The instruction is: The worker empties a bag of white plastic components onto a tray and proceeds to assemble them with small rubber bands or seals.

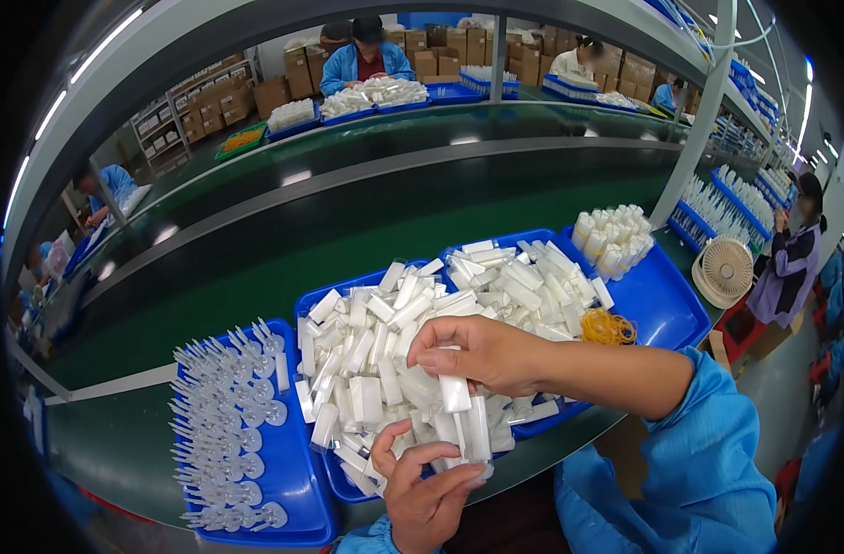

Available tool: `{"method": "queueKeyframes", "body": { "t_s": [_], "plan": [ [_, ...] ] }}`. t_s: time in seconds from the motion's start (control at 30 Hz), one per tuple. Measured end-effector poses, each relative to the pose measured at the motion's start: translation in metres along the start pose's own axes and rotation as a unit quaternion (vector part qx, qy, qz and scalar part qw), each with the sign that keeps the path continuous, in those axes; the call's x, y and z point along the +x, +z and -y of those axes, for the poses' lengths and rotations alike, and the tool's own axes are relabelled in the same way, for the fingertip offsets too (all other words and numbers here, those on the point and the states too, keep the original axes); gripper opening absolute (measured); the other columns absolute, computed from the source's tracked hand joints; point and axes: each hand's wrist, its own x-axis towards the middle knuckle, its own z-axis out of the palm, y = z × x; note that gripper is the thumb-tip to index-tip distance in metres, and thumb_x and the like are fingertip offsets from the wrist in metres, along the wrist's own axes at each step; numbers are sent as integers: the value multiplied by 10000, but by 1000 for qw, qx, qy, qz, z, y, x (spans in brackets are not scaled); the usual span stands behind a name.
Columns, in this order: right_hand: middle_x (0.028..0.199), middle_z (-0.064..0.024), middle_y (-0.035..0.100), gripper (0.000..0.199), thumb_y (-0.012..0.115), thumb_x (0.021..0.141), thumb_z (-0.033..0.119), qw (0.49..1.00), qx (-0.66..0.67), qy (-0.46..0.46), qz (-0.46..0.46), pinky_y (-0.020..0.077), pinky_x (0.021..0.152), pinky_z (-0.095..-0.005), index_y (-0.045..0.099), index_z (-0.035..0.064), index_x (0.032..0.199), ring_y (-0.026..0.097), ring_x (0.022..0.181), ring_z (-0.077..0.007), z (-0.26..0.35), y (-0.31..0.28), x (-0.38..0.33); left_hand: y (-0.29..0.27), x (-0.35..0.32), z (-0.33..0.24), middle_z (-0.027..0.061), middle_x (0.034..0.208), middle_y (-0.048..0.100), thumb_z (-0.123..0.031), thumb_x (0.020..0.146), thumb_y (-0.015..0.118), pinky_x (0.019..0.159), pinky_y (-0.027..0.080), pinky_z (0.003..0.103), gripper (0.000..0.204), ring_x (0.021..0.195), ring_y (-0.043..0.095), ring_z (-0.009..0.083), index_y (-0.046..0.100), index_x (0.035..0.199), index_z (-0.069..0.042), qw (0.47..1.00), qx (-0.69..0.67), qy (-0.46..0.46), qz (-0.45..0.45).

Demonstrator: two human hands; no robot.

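Observation:
Between my hands, above the heaped trays, is a slim white plastic piece [454, 392] with a flat rectangular upper end, next to a clear plastic sleeve [478, 427]. My right hand [491, 354] pinches the white piece near its top, thumb and fingers closed. Below it my left hand [427, 494] grips the lower end of the clear sleeve between thumb and fingers. Whether the white piece is inside the sleeve or beside it, I cannot tell. Behind and under my hands, similar white pieces in clear sleeves [367, 399] lie jumbled in a blue tray [304, 303].
At left, a blue tray [297, 480] holds rows of translucent round-based pieces with thin stems [228, 415]. A second heap [524, 277] lies right of centre, beside yellow rubber bands [608, 327] and bundled white pieces [614, 238]. A green conveyor [247, 268] runs behind; co-workers sit beyond.

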Motion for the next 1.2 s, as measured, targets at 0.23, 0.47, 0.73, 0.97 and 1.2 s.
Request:
{"method": "queueKeyframes", "body": {
  "t_s": [0.23, 0.47, 0.73, 0.97, 1.2],
  "plan": [
    [724, -110, 520, 318, 430, 929, 347, 906, -399, -128, 56, 410, 651, -333, 490, 36, 912, 502, 677, -209, 13, -18, -20, 2, 0, 0, 57, 857, 575, -99, 640, 720, 895, 297, 468, 126, 1040, 420, 338, 673, 756, -114, 1000, -7, -16, 26],
    [719, -140, 510, 273, 398, 933, 288, 909, -394, -107, 82, 326, 778, -394, 485, 35, 878, 512, 725, -294, 18, -11, -44, 4, -2, 0, 108, 958, 543, -156, 675, 721, 938, 291, 486, 152, 1073, 412, 358, 649, 803, -116, 995, 32, 66, 67],
    [1043, -99, 414, 181, 488, 875, 258, 875, -441, -198, 24, 293, 801, -410, 515, 79, 866, 404, 1001, -247, -4, 9, -72, 19, -16, 1, 160, 1137, 425, -296, 666, 780, 882, 382, 482, 720, 988, 494, 329, 354, 1211, -97, 998, 13, 43, -45],
    [1217, -121, 376, 200, 509, 855, 249, 865, -432, -252, 27, 293, 842, -439, 570, 87, 955, 367, 1124, -288, -3, 24, -104, 27, -16, -28, 142, 1029, 486, -112, 556, 848, 726, 474, 314, 899, 876, 550, 211, 277, 1248, -50, 769, -562, -299, 52],
    [1158, -137, 461, 183, 586, 791, 243, 866, -417, -276, -2, 314, 792, -417, 573, 89, 888, 415, 1075, -299, -18, 34, -125, 25, -21, -15, 108, 872, 528, -46, 601, 802, 647, 457, 286, 657, 771, 549, 184, 406, 1125, -10, 616, -634, -381, 272]
  ]
}}
